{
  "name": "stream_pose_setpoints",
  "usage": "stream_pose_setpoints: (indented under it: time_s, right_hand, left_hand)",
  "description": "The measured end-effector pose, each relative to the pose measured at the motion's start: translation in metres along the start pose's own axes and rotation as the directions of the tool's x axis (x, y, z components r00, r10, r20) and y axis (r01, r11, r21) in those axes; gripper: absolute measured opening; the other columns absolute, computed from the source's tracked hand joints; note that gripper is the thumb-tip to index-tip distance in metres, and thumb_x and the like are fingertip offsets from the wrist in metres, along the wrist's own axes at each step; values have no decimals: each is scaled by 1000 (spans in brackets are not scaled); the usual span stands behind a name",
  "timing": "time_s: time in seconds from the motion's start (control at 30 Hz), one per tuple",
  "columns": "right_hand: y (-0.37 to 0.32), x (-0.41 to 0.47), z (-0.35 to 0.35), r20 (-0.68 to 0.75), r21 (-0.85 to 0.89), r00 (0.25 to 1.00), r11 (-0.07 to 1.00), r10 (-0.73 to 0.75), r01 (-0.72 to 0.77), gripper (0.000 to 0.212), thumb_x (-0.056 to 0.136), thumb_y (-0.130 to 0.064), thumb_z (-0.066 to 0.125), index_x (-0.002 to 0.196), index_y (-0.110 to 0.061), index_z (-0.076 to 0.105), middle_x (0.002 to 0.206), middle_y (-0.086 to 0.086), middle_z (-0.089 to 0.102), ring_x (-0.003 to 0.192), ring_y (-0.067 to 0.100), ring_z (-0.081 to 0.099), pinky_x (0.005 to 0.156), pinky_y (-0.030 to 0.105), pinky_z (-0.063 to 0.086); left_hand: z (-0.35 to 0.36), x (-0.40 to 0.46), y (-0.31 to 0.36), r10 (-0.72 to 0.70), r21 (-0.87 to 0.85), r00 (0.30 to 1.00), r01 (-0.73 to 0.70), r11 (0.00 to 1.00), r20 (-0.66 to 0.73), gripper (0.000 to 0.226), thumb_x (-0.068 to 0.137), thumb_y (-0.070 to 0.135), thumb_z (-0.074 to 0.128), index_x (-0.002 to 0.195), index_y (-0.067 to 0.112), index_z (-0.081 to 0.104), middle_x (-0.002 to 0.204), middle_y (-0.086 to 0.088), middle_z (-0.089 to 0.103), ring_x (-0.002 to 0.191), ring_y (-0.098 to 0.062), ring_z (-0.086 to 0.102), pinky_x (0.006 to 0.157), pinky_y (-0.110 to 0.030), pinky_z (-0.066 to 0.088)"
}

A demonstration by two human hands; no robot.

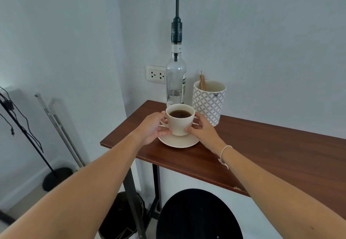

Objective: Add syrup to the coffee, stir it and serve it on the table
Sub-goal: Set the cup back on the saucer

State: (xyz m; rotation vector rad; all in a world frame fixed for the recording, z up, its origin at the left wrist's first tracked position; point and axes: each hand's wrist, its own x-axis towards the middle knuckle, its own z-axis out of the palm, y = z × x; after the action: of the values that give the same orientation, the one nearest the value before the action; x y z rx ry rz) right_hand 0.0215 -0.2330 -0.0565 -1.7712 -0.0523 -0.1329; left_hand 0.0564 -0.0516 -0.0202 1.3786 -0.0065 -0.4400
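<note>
A cream cup (179, 123) holding dark coffee is held just above a cream saucer (177, 142) near the left end of the brown table (262, 145). My left hand (152, 128) grips the cup at its handle side. My right hand (203, 129) clasps the cup's other side. Directly behind the cup stands a clear syrup bottle (176, 81) with a tall black pump, its spout pointing left, high above the cup. Only a little liquid shows at the bottom of the bottle.
A patterned white holder (208, 102) with wooden stir sticks (202, 82) stands right of the bottle against the wall. A wall socket (156, 74) is behind. A black round stool (198, 214) sits under the table's near edge. A stand with cables is at far left.
</note>
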Motion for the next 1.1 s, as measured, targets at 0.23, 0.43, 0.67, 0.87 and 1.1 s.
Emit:
stream_pose_setpoints:
  time_s: [0.23,0.43,0.67,0.87,1.1]
  right_hand:
    - [3,2,1,15,-28,1000,1000,8,-8,64,81,-3,70,136,-12,40,136,12,52,123,24,54,102,32,45]
    - [1,-1,1,15,-44,1000,999,11,-10,66,79,0,70,137,-9,39,134,14,53,119,21,53,101,29,43]
    - [-2,-6,2,18,-48,1000,999,11,-11,67,80,4,68,138,-6,37,137,16,50,115,14,50,99,24,42]
    - [-6,-7,0,28,-86,999,996,26,-23,65,82,1,67,139,-9,36,135,13,51,115,16,51,96,24,41]
    - [-21,-5,-13,-78,-136,996,990,-54,43,50,89,-1,56,136,-10,42,129,12,55,123,25,54,97,26,41]
  left_hand:
    - [-3,-1,-4,-13,-15,1000,13,1000,-3,27,100,23,40,118,8,53,109,-12,56,97,-20,62,75,-34,57]
    - [-2,-2,-7,-15,-11,1000,15,1000,-15,25,100,23,41,117,10,53,120,-14,54,105,-23,59,77,-35,56]
    - [-4,-2,-9,-16,-7,1000,16,1000,-18,20,100,23,42,111,12,53,125,-15,52,114,-26,56,80,-36,55]
    - [-5,-2,-10,-16,-2,1000,16,1000,-8,21,100,24,42,113,11,53,122,-13,53,107,-23,59,78,-35,57]
    - [-6,-1,-14,7,-6,1000,-7,1000,-13,18,99,26,44,103,12,55,118,-13,56,104,-23,62,84,-38,55]
